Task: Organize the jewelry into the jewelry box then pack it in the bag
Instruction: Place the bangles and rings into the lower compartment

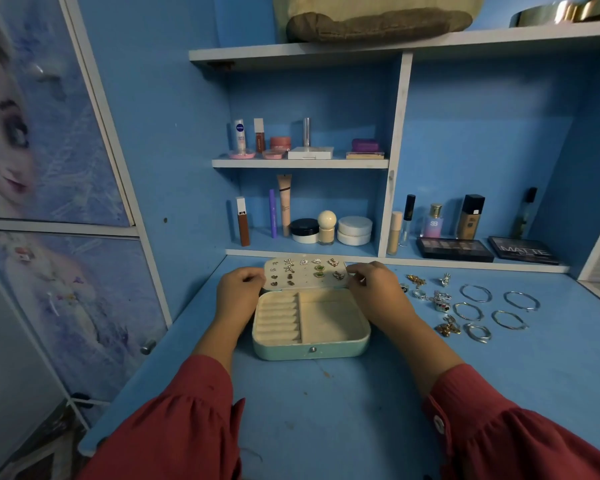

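The mint jewelry box sat open on the blue desk, its lid tilted back and studded with pairs of earrings, while its ring rolls and the wider compartment beside them held nothing. The left hand curled its fingers at the lid's left edge and the right hand pinched the lid's right edge. To the right of the box, apart from it, lay rings, charms and silver bangles spread on the desk.
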Tool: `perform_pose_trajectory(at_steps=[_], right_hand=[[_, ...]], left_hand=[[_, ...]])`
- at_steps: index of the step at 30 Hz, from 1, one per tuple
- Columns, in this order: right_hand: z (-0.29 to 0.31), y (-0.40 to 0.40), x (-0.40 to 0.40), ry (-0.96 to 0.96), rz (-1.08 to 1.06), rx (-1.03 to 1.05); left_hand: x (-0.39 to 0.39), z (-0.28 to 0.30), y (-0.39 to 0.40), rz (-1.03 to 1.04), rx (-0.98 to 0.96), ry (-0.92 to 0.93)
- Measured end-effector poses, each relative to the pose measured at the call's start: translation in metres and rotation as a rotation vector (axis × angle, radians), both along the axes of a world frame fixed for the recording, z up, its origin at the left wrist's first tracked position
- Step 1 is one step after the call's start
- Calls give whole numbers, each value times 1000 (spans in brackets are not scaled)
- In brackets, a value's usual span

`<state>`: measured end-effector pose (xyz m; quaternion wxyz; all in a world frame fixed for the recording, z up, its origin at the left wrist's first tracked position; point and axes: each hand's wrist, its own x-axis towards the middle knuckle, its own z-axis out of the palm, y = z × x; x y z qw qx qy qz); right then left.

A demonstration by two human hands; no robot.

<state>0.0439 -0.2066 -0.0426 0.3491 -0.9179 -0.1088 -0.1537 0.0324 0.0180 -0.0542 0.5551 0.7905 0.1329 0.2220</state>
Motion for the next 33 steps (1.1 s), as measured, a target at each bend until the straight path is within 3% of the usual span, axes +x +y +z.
perform_pose_trajectory(at_steps=[8,13,16,22,29,33], right_hand=[[17,-23,7,-18,-110,144],[33,-71,5,-45,-159,120],[36,-108,1,-28,-248,90],[38,-175,-8,59,-421,-3],[26,-220,-8,206,-617,-87],[8,-231,-6,285,-609,-67]], left_hand=[[-10,32,-38,3,270,-170],[-5,56,-103,-137,289,-204],[-1,63,-146,-253,259,-180],[12,61,-229,-435,385,-109],[19,48,-285,-496,687,38],[17,46,-297,-488,825,63]])
